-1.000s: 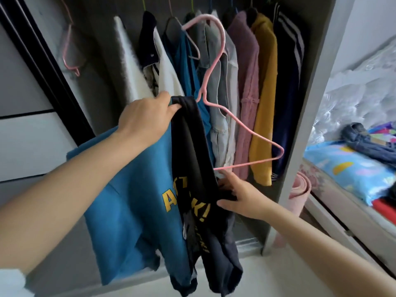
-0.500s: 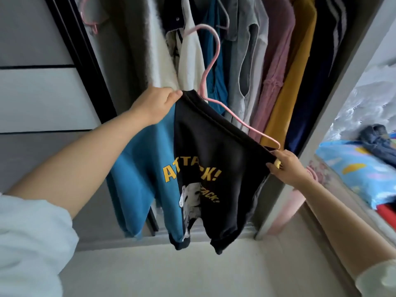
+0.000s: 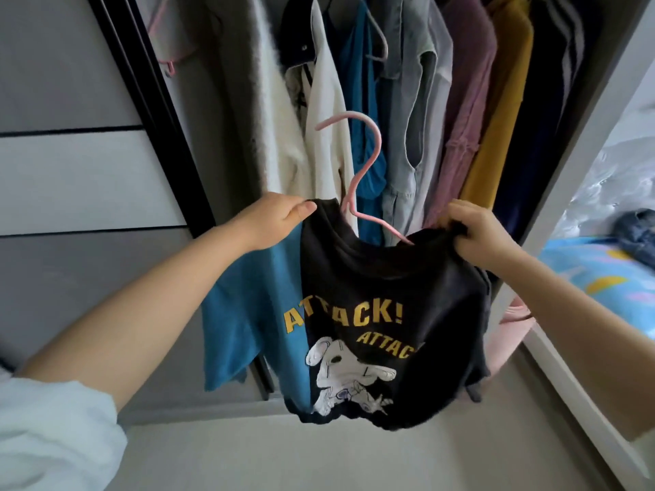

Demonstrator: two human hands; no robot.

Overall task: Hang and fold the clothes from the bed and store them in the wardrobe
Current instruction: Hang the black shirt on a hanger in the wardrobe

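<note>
A half blue, half black T-shirt point(image 3: 372, 299) with yellow "ATTACK!" lettering and a white cartoon print hangs spread out in front of the open wardrobe. A pink hanger point(image 3: 358, 178) sits inside its neck, with the hook sticking up. My left hand point(image 3: 274, 219) pinches the shirt's left shoulder. My right hand point(image 3: 476, 232) grips the right shoulder over the hanger's end. Both hands hold the shirt at the same height, below the hanging clothes.
Several garments hang in the wardrobe: white point(image 3: 329, 111), teal, grey denim point(image 3: 411, 101), mauve point(image 3: 468, 101), mustard point(image 3: 503, 111), navy. A spare pink hanger point(image 3: 163, 47) hangs at upper left. A black-framed sliding door point(image 3: 141, 101) stands left. The bed point(image 3: 595, 274) with jeans point(image 3: 634, 232) lies right.
The shirt has been pulled fully over the hanger and now hangs flat. My right hand has moved up to the right shoulder. The hanger sits lower relative to the clothes.
</note>
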